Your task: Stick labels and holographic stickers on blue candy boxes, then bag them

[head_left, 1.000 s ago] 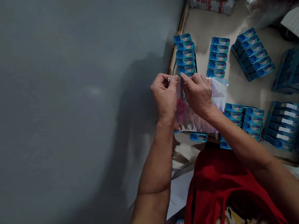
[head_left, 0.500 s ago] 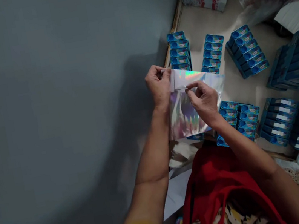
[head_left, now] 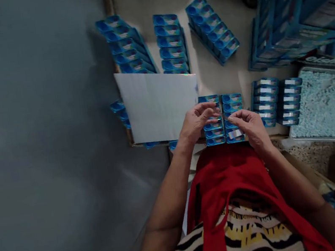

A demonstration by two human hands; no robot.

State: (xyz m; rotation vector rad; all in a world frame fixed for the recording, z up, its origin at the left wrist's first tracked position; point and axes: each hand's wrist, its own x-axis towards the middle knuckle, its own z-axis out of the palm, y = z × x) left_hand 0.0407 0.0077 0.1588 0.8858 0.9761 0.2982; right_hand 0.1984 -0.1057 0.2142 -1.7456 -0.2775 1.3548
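Just right of a pale sheet, my left hand is raised with its fingers apart, in front of a column of blue tins. It overlaps the sheet's lower right corner. My right hand has thumb and forefinger drawn together above a second column of blue tins. Against its fingers shows a small, slightly tilted whitish label, over one of the lower tins; whether it also touches the tin cannot be seen. The two hands are a short gap apart.
More rows of blue tins stand farther back. Tins with white labels are right of my hands, by a metal tray of pale blue pellets. Tall stacked blue packs rise at the back right. A grey wall borders the left.
My hands have left the shiny sheet, which now lies at the left showing a pale face. Both hands are over the front tins. The view has shifted right.
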